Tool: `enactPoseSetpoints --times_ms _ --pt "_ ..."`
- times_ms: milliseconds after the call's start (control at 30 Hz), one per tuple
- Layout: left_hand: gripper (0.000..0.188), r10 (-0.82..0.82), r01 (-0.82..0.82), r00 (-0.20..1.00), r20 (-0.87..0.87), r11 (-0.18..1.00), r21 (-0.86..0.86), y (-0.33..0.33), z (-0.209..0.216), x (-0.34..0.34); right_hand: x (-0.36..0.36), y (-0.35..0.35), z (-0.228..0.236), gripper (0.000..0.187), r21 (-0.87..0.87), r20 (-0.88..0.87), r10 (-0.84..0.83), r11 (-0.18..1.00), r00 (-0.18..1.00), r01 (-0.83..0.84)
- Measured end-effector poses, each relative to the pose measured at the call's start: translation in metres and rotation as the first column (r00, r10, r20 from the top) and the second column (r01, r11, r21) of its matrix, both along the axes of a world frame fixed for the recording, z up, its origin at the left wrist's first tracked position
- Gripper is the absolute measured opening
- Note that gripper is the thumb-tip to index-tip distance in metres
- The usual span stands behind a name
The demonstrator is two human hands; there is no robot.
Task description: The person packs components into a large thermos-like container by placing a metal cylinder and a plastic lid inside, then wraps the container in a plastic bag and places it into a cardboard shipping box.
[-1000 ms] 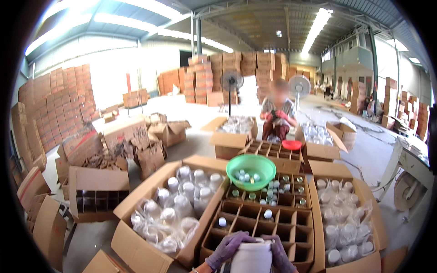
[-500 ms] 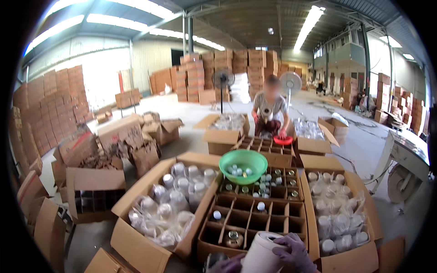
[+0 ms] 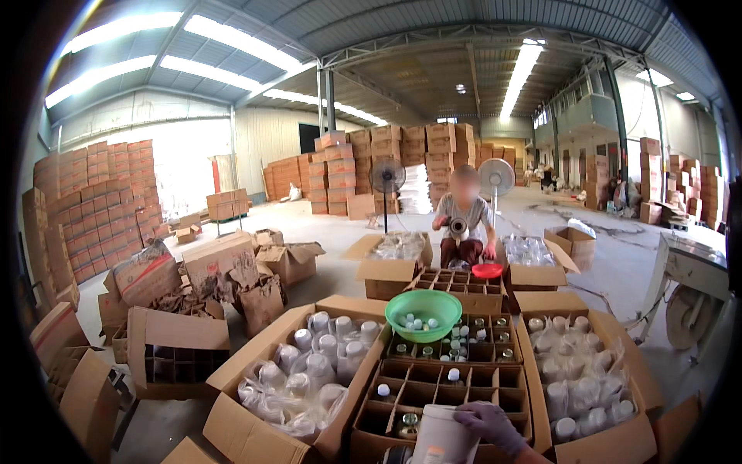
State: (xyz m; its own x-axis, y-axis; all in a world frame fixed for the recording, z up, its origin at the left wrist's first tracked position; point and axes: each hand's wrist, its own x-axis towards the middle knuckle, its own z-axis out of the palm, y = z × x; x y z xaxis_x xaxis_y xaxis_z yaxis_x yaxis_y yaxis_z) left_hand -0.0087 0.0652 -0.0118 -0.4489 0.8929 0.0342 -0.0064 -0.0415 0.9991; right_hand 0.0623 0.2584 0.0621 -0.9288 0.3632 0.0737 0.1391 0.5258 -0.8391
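My right hand (image 3: 492, 427), in a purple glove, comes in from the lower right with its fingers curled on the upper side of a white cylindrical thing (image 3: 444, 437). The cylinder leans over the near edge of a divided cardboard box (image 3: 437, 396); its exact kind does not show. My left hand is out of view. A dark rounded object (image 3: 397, 455) shows beside the cylinder at the bottom edge. In the box's cells stand a glass bottle (image 3: 408, 423) with a metallic-looking top and white-capped bottles (image 3: 453, 377).
A green basin (image 3: 423, 315) of pale caps sits on the far divided box. Boxes of plastic-wrapped white bottles flank it on the left (image 3: 321, 363) and right (image 3: 576, 371). Beyond, a co-worker (image 3: 464, 216) holds a similar cylinder near a red bowl (image 3: 487, 271).
The view has tilted up, so things sit lower. My left hand has dropped out of view, while my right hand stays on the cylinder. The co-worker's hand has left the red bowl.
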Motion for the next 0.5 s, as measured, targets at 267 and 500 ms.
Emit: enactPoseSetpoints --times_ms 267,500 --pt "0.036 0.014 -0.012 0.997 0.071 1.0 -0.027 -0.013 -0.006 0.015 0.004 -0.003 0.024 0.043 -0.237 -0.019 0.116 0.964 0.993 -0.117" --pt "0.038 0.051 -0.041 0.992 0.116 0.996 -0.082 -0.044 -0.055 0.013 -0.019 -0.01 0.031 0.047 0.004 0.055 0.284 0.959 0.957 -0.285"
